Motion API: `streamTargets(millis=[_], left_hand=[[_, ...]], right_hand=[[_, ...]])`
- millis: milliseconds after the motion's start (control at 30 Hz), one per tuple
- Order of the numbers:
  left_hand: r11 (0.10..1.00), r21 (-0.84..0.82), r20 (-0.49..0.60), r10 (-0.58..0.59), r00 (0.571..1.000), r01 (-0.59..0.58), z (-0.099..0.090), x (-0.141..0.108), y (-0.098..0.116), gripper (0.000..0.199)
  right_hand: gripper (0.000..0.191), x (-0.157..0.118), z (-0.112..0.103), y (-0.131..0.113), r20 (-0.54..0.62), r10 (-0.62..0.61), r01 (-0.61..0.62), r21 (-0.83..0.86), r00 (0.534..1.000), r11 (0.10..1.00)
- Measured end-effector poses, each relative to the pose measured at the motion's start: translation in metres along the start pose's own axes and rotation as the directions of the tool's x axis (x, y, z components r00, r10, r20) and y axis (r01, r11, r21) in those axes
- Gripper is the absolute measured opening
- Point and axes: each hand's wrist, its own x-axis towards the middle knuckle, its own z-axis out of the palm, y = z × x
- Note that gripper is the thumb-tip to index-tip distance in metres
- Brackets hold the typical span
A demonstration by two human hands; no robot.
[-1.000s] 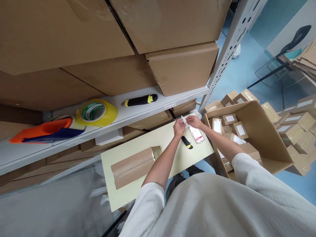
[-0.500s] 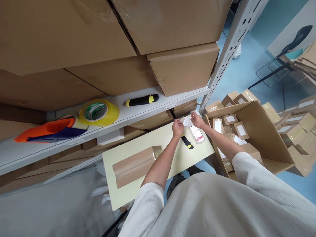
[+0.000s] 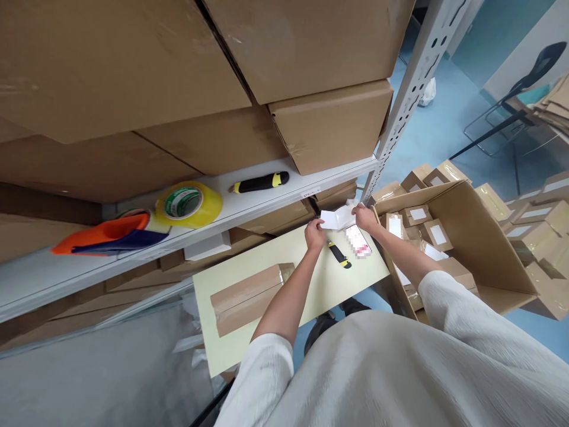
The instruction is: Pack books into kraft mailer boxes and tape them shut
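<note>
Both hands are over the far right end of the cream table (image 3: 355,284). My left hand (image 3: 315,233) pinches the left edge of a small white paper label (image 3: 329,220). At the other side, my right hand (image 3: 365,217) has its fingers closed on a thin, paler sheet (image 3: 347,217) that joins or overlaps the label. Just below the hands lie a black and yellow utility knife (image 3: 339,255) and a phone (image 3: 358,241) with a lit, partly blurred screen. A long taped cardboard box (image 3: 249,298) rests on the table's left part.
On the shelf (image 3: 262,204) ahead are a yellow tape roll (image 3: 208,207), an orange and blue tape dispenser (image 3: 111,234) and another utility knife (image 3: 260,182), before large cartons (image 3: 333,124). An open carton (image 3: 484,249) of small labelled boxes stands at right.
My hands have moved apart, the left one leftward and the right one rightward. The white paper between them is now spread wider and shows more of its surface. The camera view has shifted slightly.
</note>
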Motion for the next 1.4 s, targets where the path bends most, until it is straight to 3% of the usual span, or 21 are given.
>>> streamTargets(millis=[233,400,633,767,900,1033,1133,1233,1300,1400], left_hand=[[0.998,0.052,-0.088,0.034,0.996,-0.029,-0.022,-0.001,-0.004,0.026],[0.999,0.032,-0.117,0.029,0.993,-0.025,-0.035,-0.003,-0.007,0.026],[1.0,0.012,-0.153,-0.021,0.988,0.023,-0.044,-0.004,-0.011,0.024],[0.994,-0.053,-0.136,-0.105,0.985,0.098,-0.046,-0.004,-0.012,0.026],[0.969,-0.166,-0.119,-0.204,0.972,0.183,-0.046,-0.008,-0.009,0.026],[0.947,-0.244,-0.079,-0.233,0.969,0.208,-0.051,-0.016,-0.003,0.023],[0.927,-0.297,-0.051,-0.255,0.966,0.229,-0.062,-0.025,-0.001,0.023],[0.918,-0.32,-0.051,-0.265,0.963,0.235,-0.081,-0.036,-0.001,0.024],[0.924,-0.311,-0.075,-0.255,0.964,0.221,-0.096,-0.045,-0.003,0.027],[0.944,-0.297,-0.169,-0.199,0.965,0.143,-0.126,-0.06,-0.007,0.029]], right_hand=[[0.041,0.0,0.017,0.01,0.051,0.091,-0.09,-0.02,0.994,0.996],[0.039,0.007,0.029,0.015,0.051,0.074,-0.072,-0.038,0.996,0.997],[0.043,0.007,0.033,0.016,0.101,0.126,-0.122,-0.052,0.987,0.991],[0.043,0.0,0.029,0.008,0.046,0.077,-0.072,-0.102,0.996,0.992],[0.041,-0.017,0.031,-0.013,0.008,-0.126,0.126,0.001,0.992,0.992],[0.064,-0.043,0.049,-0.043,0.013,-0.278,0.263,0.284,0.96,0.922],[0.063,-0.059,0.062,-0.068,-0.072,-0.246,0.253,0.429,0.967,0.867],[0.037,-0.065,0.064,-0.092,-0.173,-0.178,0.243,0.507,0.969,0.827],[0.019,-0.067,0.059,-0.109,-0.231,-0.158,0.261,0.539,0.96,0.801],[0.012,-0.071,0.051,-0.136,-0.257,-0.163,0.293,0.619,0.952,0.729]])
